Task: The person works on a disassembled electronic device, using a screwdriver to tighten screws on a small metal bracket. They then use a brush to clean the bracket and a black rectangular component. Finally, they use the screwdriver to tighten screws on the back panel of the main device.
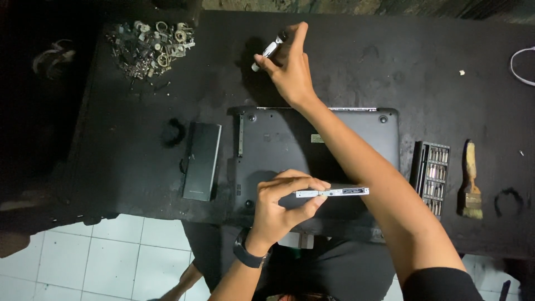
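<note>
The left hand (281, 203) pinched a slim grey optical drive (333, 192) by its left end, thumb beneath and fingers curled over the top, holding it level just above the near edge of an upturned black laptop (278, 145). The laptop lay bottom-up on a dark worktable (356, 61), with a small pale rectangular label (317, 138) near the middle of its base. The right hand (290, 64) reached across the laptop to the far side of the table, its fingers closed around a small screwdriver (270, 49) with a silver-and-black handle, held slanted just off the tabletop. Left of the laptop lay a long black battery pack (202, 160), near but apart from it. To the right, an open black case of screwdriver bits (432, 175) stood just beside the laptop's edge, and beyond it lay a worn paintbrush (471, 184) with a wooden handle. A heap of metal screws and small parts (150, 47) sat at the far left corner. A black wristband (249, 256) circled the left wrist.
</note>
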